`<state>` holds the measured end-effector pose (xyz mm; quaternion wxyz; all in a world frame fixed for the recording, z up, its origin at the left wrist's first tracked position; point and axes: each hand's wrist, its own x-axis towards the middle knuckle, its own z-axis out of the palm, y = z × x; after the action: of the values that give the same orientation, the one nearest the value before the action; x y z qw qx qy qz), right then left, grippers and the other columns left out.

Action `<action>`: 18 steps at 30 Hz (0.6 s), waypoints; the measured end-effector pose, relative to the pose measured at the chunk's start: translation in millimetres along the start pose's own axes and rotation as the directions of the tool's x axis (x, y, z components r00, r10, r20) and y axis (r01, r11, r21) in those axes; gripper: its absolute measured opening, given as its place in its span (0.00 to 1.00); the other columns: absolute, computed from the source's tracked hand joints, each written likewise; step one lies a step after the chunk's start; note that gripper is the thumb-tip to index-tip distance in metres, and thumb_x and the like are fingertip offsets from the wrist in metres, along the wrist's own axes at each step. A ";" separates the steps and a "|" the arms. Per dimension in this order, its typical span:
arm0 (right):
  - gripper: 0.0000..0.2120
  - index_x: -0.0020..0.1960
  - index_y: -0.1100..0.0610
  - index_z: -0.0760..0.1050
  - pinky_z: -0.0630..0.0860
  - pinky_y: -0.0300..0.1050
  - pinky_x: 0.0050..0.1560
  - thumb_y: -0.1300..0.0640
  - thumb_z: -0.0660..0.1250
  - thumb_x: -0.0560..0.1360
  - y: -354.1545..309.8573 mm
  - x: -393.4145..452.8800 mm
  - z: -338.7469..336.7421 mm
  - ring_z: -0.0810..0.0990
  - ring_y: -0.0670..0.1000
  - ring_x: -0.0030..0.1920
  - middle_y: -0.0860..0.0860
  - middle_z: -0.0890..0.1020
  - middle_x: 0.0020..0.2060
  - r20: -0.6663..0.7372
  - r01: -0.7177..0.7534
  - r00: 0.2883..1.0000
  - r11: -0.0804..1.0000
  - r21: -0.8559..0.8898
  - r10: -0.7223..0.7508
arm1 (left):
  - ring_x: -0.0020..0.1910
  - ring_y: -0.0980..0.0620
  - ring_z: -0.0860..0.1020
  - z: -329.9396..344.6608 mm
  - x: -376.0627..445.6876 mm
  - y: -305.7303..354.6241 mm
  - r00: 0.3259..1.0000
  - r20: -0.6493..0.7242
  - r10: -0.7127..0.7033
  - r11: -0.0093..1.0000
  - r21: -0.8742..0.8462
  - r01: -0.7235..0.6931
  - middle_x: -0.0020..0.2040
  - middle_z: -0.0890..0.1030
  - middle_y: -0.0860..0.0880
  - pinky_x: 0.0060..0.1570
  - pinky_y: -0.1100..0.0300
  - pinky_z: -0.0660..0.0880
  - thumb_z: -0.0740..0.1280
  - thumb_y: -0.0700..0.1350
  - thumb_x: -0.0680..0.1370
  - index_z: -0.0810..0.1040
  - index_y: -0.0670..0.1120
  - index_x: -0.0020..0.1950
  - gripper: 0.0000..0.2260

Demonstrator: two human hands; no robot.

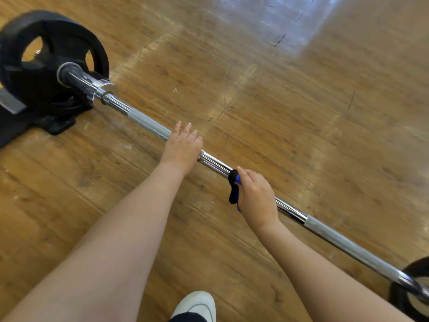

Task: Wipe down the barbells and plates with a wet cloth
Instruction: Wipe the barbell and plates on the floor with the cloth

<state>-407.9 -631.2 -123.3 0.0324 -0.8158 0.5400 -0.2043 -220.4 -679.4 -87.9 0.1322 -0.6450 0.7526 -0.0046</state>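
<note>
A chrome barbell (144, 123) runs diagonally across the wooden floor from upper left to lower right. A black plate (53, 63) sits on its left end, and part of another black plate (411, 296) shows at the lower right edge. My left hand (182, 147) rests on top of the bar near its middle, fingers straight. My right hand (256, 197) grips the bar through a dark blue-and-black cloth (233, 188), which is wrapped round the shaft and hangs down beside my thumb.
A black stand or mat (46, 126) lies under the left plate. My white shoe (197, 305) shows at the bottom edge. A pale reflective strip (278, 22) crosses the wooden floor (301, 112) at the top.
</note>
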 end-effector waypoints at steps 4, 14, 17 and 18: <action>0.19 0.40 0.64 0.78 0.70 0.41 0.32 0.75 0.71 0.51 -5.1 18.5 -10.9 0.76 0.58 0.30 0.55 0.80 0.32 0.007 0.037 0.999 0.999 -0.011 -0.037 | 0.77 0.44 0.48 4.3 0.5 1.3 0.999 -0.036 -0.005 0.999 0.051 0.007 0.77 0.55 0.43 0.73 0.46 0.41 0.51 0.41 0.82 0.52 0.42 0.77 0.23; 0.26 0.55 0.68 0.78 0.77 0.46 0.34 0.65 0.80 0.58 -22.1 24.8 16.2 0.80 0.60 0.34 0.58 0.83 0.42 0.031 0.034 0.999 0.999 0.011 -0.034 | 0.77 0.44 0.43 17.8 -14.6 9.1 0.993 -0.120 0.023 1.000 0.018 -0.021 0.78 0.46 0.42 0.72 0.48 0.36 0.51 0.40 0.81 0.42 0.40 0.77 0.28; 0.28 0.54 0.68 0.79 0.77 0.45 0.34 0.68 0.80 0.55 -8.7 12.4 10.9 0.80 0.58 0.34 0.58 0.83 0.42 0.002 0.058 0.998 0.998 -0.036 -0.058 | 0.77 0.44 0.43 15.9 -15.8 14.3 0.990 -0.124 0.063 0.998 0.015 -0.062 0.78 0.46 0.42 0.72 0.48 0.36 0.50 0.40 0.81 0.43 0.40 0.77 0.26; 0.29 0.55 0.68 0.78 0.77 0.45 0.35 0.70 0.80 0.54 -5.7 9.0 9.2 0.81 0.58 0.34 0.58 0.83 0.43 0.001 0.067 0.998 0.997 -0.043 -0.067 | 0.77 0.44 0.44 14.5 -15.9 16.6 0.989 -0.122 0.081 0.997 0.013 -0.080 0.78 0.47 0.42 0.72 0.48 0.36 0.50 0.40 0.81 0.44 0.40 0.77 0.26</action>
<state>-396.5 -638.4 -127.5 0.0079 -0.8339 0.5166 -0.1940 -231.5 -658.8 -101.8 0.0884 -0.6122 0.7846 -0.0419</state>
